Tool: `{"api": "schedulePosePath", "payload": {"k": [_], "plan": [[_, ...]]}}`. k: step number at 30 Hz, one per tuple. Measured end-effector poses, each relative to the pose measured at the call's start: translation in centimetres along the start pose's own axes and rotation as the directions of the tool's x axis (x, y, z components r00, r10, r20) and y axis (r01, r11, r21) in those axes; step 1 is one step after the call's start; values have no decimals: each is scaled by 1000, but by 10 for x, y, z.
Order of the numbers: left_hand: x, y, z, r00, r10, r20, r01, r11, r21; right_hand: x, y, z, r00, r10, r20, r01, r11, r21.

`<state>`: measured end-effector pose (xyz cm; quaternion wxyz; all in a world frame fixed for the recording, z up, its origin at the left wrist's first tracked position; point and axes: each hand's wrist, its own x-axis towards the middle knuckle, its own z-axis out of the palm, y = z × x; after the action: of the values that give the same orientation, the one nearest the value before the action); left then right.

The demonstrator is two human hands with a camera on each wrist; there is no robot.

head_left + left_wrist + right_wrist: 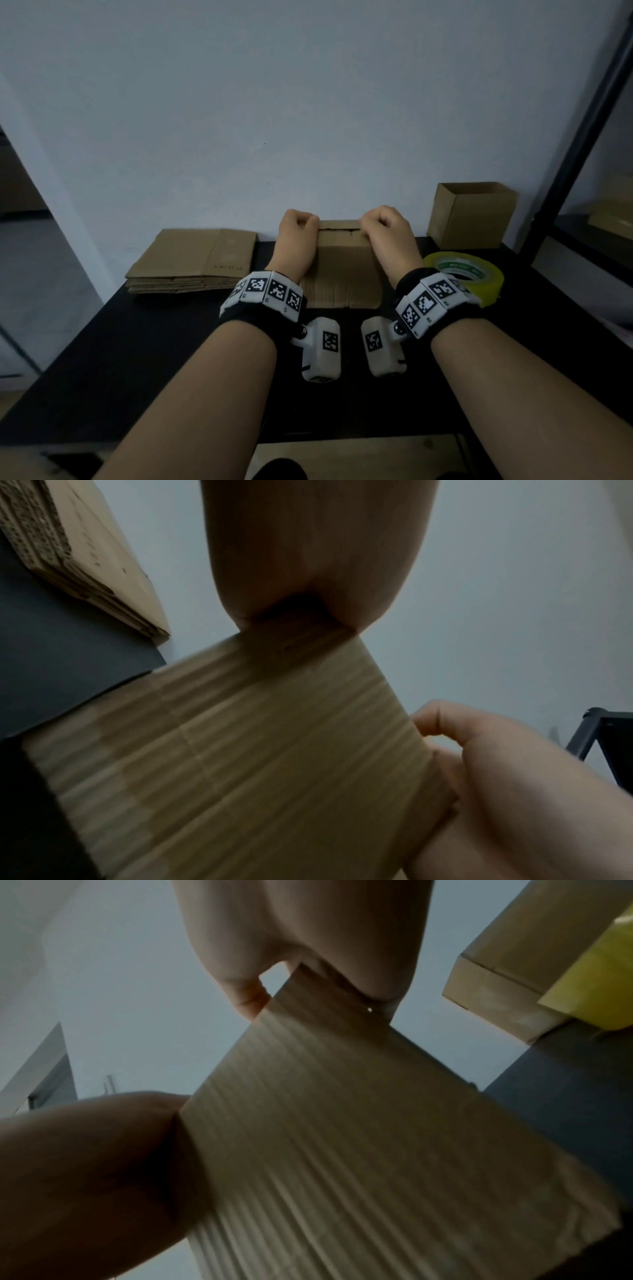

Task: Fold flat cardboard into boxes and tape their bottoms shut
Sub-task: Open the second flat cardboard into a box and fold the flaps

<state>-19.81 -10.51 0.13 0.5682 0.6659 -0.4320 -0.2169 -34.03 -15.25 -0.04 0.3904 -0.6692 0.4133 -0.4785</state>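
A brown cardboard box point(342, 270) stands upright on the black table point(144, 342) straight ahead of me, its top slightly parted. My left hand point(297, 224) grips its top left corner with curled fingers, and my right hand point(385, 222) grips the top right corner the same way. The left wrist view shows the box's ribbed side point(240, 737) running up to my left hand point(308, 561), with my right hand point(479, 764) at its other edge. In the right wrist view my right hand point(308, 934) pinches the box's upper edge point(325, 1096).
A stack of flat cardboard sheets point(195, 262) lies at the table's back left. An assembled open box point(472, 214) stands at the back right, with a yellow tape roll point(467, 274) just in front of it. A white wall rises directly behind the table.
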Motion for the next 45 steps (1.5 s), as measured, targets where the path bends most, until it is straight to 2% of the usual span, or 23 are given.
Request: {"api": "schedulePosePath", "payload": {"k": [2, 5, 8, 11, 15, 20, 24, 29, 36, 41, 43, 45], "plan": [[6, 1, 0, 1000, 14, 14, -15, 997, 77, 4, -1, 0, 1000, -7, -6, 6, 997, -72], [13, 6, -2, 995, 26, 97, -48, 972, 231, 14, -6, 1, 1000, -27, 6, 27, 981, -192], [16, 14, 0, 987, -30, 155, -24, 942, 336, 18, -10, 4, 1000, 15, 16, -10, 966, -258], [14, 19, 3, 986, -84, 146, 17, 913, 407, 17, -8, 5, 997, 73, 23, -64, 962, -264], [13, 16, 3, 985, -61, 164, -4, 930, 369, 16, -7, 4, 993, 102, 54, -88, 973, -214], [18, 12, 4, 983, -96, 157, 41, 946, 321, 19, -7, 5, 985, 148, 89, -131, 976, -176], [21, 10, 5, 984, -103, 144, 51, 944, 325, 23, -5, 8, 978, 195, 73, -185, 974, -133], [23, 11, 5, 986, -86, 145, 32, 940, 341, 23, -7, 9, 979, 194, 70, -184, 975, -129], [14, 14, 3, 989, -23, 147, -22, 955, 295, 20, -18, -4, 974, 218, 58, -203, 958, -204], [7, 13, 2, 993, 121, 4, -114, 915, 387, 9, -17, -10, 982, 185, -25, -185, 947, -264], [1, 10, 4, 987, 161, -6, -147, 915, 374, 6, -15, -12, 984, 174, -40, -178, 943, -280], [-6, 8, 9, 990, 137, 11, -133, 935, 328, 4, -14, -14, 983, 175, -54, -183, 930, -318]]}}
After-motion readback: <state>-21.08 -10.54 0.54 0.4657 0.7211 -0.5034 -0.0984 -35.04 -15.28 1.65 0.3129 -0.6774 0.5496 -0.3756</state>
